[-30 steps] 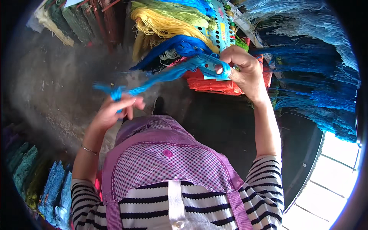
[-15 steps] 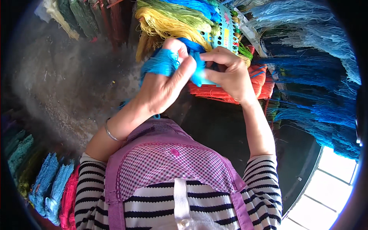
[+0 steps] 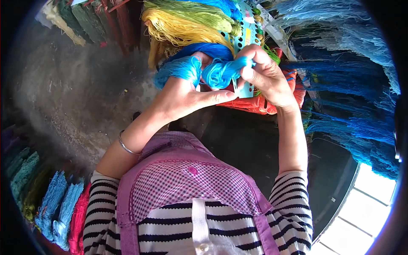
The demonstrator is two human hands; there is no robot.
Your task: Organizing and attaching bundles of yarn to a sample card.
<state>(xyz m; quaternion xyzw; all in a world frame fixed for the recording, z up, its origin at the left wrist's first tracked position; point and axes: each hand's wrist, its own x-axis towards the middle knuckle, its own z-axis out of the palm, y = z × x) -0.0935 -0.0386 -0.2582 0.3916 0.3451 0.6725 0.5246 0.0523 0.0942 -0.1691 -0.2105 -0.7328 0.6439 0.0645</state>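
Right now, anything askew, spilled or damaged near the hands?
Nothing looks spilled or damaged. Only minor oddity: a pale speck lies by itself on the gray floor, left of the hands; too small to identify. The bright-blue thread draped over the left hand and pinched by the right hand is bunched, not visibly broken.

Red yarn beside pale-blue yarn

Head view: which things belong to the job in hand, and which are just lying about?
In use:
- bright blue thread, looped around the left hand and pinched by the right hand

Apparently just lying about:
- yellow skein
- red-orange bundle
- blue threads on the right
- crimson bundle, lower left
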